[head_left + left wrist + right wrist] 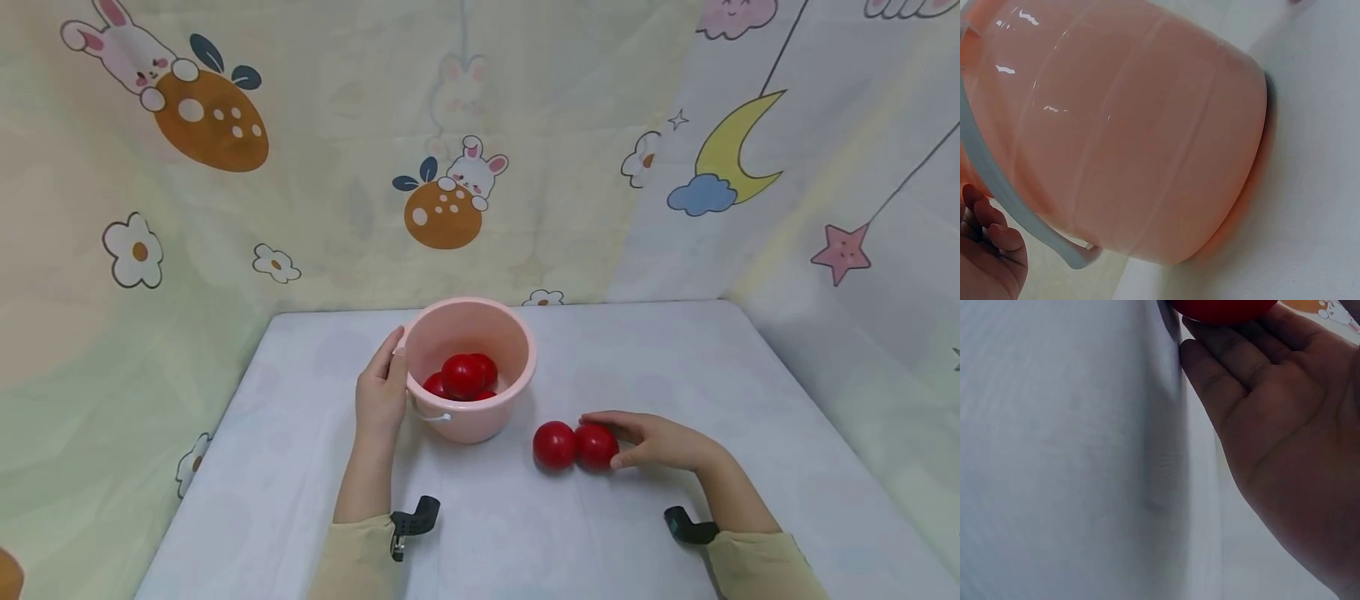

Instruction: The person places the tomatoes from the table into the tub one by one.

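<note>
Reaching in from the near side, a person's arms wear pale yellow sleeves [356,558], with a black clip [690,529] at each wrist. The right hand [667,444] is at the right red ball [597,448], which sits on the white counter [495,517]; its fingers curve round the far side of the ball and its thumb meets the near side, so the ball is held between them. The left red ball [554,446] touches it on the other side. A little farther back, the left hand [381,400] rests against the left side of a pink bucket [472,425], its fingers loosely bent by the rim; how firmly they press I cannot tell. The bucket stands upright, left of the two balls, and its pale handle [999,187] hangs down along the outer wall, near the left fingertips. Inside it lie several piled red balls [463,377]. Beyond the counter's straight back edge hangs a patterned cloth [570,208], printed with rabbits hugging orange fruit, white flowers, a yellow moon with a blue cloud, and a pink star
</note>
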`<state>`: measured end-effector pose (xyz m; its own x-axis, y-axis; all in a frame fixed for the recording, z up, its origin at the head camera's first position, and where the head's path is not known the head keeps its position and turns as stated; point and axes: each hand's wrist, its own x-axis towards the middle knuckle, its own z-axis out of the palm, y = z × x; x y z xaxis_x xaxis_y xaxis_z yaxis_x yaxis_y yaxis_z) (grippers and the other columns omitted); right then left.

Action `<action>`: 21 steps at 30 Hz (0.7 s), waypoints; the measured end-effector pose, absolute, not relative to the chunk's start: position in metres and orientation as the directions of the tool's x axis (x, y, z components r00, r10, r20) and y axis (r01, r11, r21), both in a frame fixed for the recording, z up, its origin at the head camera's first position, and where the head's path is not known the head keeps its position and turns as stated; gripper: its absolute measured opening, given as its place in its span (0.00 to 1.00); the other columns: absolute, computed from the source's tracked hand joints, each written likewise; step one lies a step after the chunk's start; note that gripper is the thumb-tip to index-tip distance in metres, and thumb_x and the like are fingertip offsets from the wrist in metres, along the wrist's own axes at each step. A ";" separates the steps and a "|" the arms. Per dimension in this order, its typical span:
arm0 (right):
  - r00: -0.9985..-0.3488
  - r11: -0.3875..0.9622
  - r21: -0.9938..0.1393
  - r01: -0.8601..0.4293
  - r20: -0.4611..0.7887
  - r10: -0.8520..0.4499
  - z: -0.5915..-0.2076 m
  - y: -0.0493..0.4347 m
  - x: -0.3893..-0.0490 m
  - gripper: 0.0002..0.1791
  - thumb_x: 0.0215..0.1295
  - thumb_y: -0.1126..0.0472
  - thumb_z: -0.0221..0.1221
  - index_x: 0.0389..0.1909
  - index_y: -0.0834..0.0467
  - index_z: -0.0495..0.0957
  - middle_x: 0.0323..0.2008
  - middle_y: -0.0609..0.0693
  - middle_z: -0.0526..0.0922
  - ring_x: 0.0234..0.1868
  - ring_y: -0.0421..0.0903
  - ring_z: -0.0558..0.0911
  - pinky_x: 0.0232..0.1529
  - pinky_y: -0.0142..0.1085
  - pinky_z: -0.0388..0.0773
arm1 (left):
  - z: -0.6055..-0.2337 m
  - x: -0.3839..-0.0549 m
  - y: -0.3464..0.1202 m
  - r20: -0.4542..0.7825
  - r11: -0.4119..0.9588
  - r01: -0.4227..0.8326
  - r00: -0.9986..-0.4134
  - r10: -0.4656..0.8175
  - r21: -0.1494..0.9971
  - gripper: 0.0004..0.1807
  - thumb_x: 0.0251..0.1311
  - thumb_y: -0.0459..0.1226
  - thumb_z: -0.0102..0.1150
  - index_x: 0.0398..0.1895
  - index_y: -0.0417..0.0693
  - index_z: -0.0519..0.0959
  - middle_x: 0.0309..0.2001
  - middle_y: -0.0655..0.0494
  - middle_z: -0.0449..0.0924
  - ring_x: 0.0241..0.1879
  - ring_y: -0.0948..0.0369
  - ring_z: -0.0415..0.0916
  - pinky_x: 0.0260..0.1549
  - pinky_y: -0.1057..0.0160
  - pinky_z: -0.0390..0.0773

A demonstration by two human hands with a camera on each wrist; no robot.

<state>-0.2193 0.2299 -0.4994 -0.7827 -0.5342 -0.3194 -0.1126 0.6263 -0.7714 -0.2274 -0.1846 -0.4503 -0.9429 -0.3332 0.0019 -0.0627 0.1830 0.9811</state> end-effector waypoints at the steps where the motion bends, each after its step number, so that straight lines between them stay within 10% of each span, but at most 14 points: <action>1: -0.785 0.628 -0.770 -0.109 -0.322 -0.530 -0.500 0.229 -0.219 0.37 0.56 0.46 0.69 0.68 0.37 0.69 0.68 0.49 0.71 0.71 0.59 0.65 0.63 0.61 0.71 | -0.451 -0.228 -0.185 0.001 0.184 -0.064 -0.942 -0.335 0.981 0.19 0.70 0.56 0.48 0.63 0.88 0.69 0.66 0.74 0.72 0.67 0.63 0.70 0.57 0.56 0.79; 21: -0.796 0.596 -0.799 -0.085 -0.306 -0.523 -0.502 0.235 -0.225 0.30 0.58 0.50 0.68 0.64 0.37 0.74 0.63 0.47 0.77 0.67 0.58 0.69 0.58 0.50 0.78 | -0.449 -0.228 -0.185 -0.007 0.178 -0.071 -0.943 -0.334 0.981 0.20 0.70 0.55 0.48 0.64 0.85 0.70 0.66 0.75 0.72 0.67 0.64 0.70 0.57 0.56 0.79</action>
